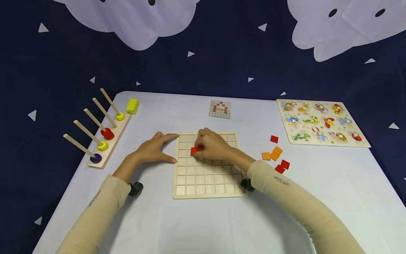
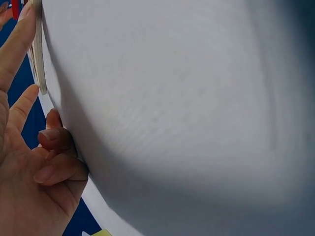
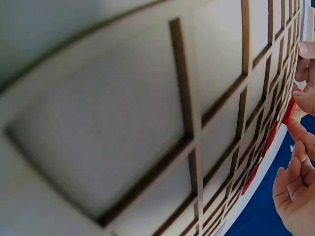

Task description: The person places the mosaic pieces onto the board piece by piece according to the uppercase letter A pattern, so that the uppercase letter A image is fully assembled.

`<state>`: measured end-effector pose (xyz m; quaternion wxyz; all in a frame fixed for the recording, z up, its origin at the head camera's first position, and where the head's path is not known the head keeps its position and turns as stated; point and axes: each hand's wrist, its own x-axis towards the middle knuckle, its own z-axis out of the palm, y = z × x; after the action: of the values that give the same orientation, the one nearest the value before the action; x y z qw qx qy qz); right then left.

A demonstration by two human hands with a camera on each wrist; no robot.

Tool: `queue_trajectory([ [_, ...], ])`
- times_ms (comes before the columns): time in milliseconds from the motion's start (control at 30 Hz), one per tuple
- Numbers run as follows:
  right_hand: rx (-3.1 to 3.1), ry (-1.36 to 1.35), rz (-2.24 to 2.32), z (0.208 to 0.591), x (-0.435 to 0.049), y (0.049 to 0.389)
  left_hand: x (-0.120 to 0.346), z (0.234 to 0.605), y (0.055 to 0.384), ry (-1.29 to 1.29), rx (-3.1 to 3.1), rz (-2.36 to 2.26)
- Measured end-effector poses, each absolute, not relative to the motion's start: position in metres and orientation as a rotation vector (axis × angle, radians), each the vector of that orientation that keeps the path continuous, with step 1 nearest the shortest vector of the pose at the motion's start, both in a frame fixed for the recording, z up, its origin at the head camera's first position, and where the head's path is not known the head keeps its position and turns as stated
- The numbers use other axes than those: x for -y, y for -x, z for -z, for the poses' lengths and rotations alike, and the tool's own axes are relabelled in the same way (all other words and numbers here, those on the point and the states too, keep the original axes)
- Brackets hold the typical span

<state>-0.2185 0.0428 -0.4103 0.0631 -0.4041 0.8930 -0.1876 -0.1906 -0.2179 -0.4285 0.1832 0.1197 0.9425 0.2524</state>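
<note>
A wooden grid board lies on the white table. My right hand is over its upper-left cells and pinches a red square tile between thumb and fingers. The same tile appears at the right of the right wrist view, with more red tiles on the board nearby; the hand mostly hides these from the head. With thumb and index finger spread, my left hand touches the board's left edge. Its other fingers are bent, as the left wrist view shows.
Loose red tiles and orange tiles lie right of the board. A small pattern card lies behind it. At left are a peg stacker with coloured rings and a yellow block. An insect puzzle occupies the back right.
</note>
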Motion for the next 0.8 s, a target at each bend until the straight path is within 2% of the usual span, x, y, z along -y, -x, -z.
queue_trajectory([
  [800, -2.718, 1.184, 0.555, 0.412, -0.035, 0.214, 0.218, 0.427, 0.191, -0.335, -2.651, -0.715],
])
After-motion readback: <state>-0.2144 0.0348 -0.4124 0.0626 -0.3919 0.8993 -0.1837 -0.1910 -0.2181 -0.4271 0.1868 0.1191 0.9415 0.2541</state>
